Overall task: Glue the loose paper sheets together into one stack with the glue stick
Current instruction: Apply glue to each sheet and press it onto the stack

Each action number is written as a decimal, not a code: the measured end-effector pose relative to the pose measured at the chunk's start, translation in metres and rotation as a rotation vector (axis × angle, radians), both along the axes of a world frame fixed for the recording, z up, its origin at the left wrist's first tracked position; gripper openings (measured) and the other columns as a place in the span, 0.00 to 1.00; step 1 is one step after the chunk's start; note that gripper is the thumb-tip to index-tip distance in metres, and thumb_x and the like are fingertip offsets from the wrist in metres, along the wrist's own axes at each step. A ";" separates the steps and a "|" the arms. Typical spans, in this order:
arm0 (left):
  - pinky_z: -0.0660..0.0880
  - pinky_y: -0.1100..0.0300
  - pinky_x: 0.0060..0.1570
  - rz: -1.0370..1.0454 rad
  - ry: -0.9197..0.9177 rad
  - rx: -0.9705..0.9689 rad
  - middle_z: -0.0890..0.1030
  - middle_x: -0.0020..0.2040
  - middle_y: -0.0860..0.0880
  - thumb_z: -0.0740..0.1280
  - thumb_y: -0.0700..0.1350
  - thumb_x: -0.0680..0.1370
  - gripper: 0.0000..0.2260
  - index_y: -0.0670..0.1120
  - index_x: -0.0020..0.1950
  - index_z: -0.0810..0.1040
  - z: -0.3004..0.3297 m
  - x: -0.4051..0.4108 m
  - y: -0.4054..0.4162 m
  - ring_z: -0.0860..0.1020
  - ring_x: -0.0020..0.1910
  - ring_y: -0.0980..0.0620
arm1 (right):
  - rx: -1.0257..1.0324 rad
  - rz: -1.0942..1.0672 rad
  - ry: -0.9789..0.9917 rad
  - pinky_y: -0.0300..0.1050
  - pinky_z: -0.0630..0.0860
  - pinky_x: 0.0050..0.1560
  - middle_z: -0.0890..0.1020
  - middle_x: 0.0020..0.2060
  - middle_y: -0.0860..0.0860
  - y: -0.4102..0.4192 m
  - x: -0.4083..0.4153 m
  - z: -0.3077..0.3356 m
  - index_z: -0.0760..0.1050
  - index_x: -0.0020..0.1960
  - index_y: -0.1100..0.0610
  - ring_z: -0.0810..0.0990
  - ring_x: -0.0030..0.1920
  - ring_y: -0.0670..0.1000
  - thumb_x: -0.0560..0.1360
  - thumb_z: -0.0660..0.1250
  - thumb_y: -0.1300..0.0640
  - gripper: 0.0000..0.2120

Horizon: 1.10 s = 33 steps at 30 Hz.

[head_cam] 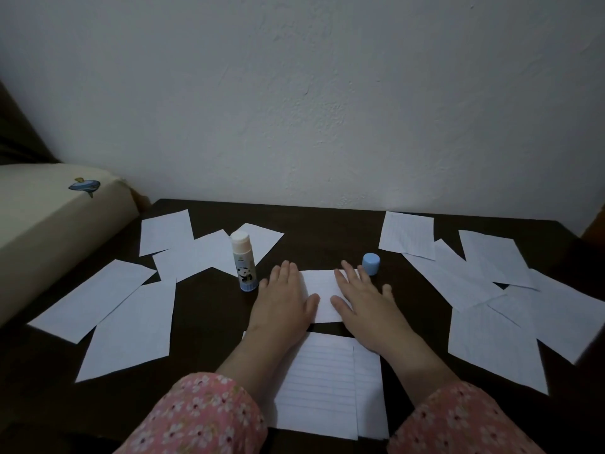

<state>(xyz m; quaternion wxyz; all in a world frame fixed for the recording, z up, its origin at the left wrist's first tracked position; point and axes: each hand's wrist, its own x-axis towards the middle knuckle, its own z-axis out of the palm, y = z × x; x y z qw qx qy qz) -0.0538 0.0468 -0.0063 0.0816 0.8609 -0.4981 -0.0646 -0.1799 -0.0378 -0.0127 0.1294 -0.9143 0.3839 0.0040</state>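
A small lined paper sheet [322, 290] lies in the middle of the dark table [327, 231]. My left hand [283, 298] rests flat on its left end and my right hand [363, 304] flat on its right end, fingers spread. The glue stick [243, 261] stands upright and uncapped just left of my left hand. Its blue cap [371, 263] sits beside my right fingertips. A larger lined sheet [327, 385] lies between my forearms near the front edge.
Several loose sheets [131, 309] are scattered on the left and several more loose sheets [491, 290] overlap on the right. A cream cushion [49, 231] with a whale print borders the table's left. A white wall [327, 109] stands directly behind.
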 end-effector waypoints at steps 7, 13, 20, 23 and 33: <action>0.48 0.46 0.74 -0.256 0.091 0.090 0.50 0.79 0.53 0.52 0.55 0.83 0.25 0.51 0.78 0.51 0.003 0.004 0.010 0.48 0.77 0.53 | 0.016 0.095 0.135 0.68 0.39 0.71 0.40 0.77 0.44 0.006 -0.009 0.001 0.40 0.78 0.44 0.37 0.77 0.47 0.83 0.42 0.45 0.25; 0.47 0.46 0.74 -0.145 0.168 0.147 0.46 0.79 0.53 0.54 0.56 0.82 0.28 0.50 0.79 0.47 0.007 0.023 0.020 0.48 0.77 0.53 | 0.008 -0.006 0.155 0.67 0.35 0.70 0.38 0.77 0.46 0.010 -0.011 0.000 0.37 0.78 0.49 0.36 0.76 0.47 0.83 0.41 0.45 0.27; 0.62 0.53 0.70 -0.140 0.216 -0.045 0.58 0.77 0.54 0.60 0.56 0.80 0.25 0.52 0.76 0.60 0.004 0.025 0.032 0.62 0.73 0.53 | -0.003 -0.030 0.158 0.69 0.34 0.69 0.37 0.77 0.46 0.010 -0.009 -0.004 0.36 0.78 0.50 0.36 0.76 0.48 0.82 0.40 0.43 0.28; 0.75 0.58 0.58 -0.058 0.238 -0.399 0.80 0.58 0.55 0.65 0.55 0.77 0.14 0.52 0.60 0.78 0.005 0.031 0.047 0.77 0.56 0.59 | 0.018 -0.036 0.120 0.69 0.36 0.70 0.38 0.77 0.46 0.008 -0.010 -0.005 0.38 0.78 0.49 0.37 0.77 0.47 0.82 0.41 0.42 0.29; 0.75 0.54 0.52 0.414 0.450 -0.599 0.74 0.64 0.49 0.73 0.55 0.72 0.31 0.50 0.72 0.65 -0.003 0.068 0.044 0.75 0.55 0.51 | -0.182 -0.163 -0.194 0.50 0.65 0.64 0.66 0.72 0.47 -0.002 -0.001 -0.004 0.63 0.73 0.49 0.64 0.69 0.51 0.78 0.56 0.39 0.27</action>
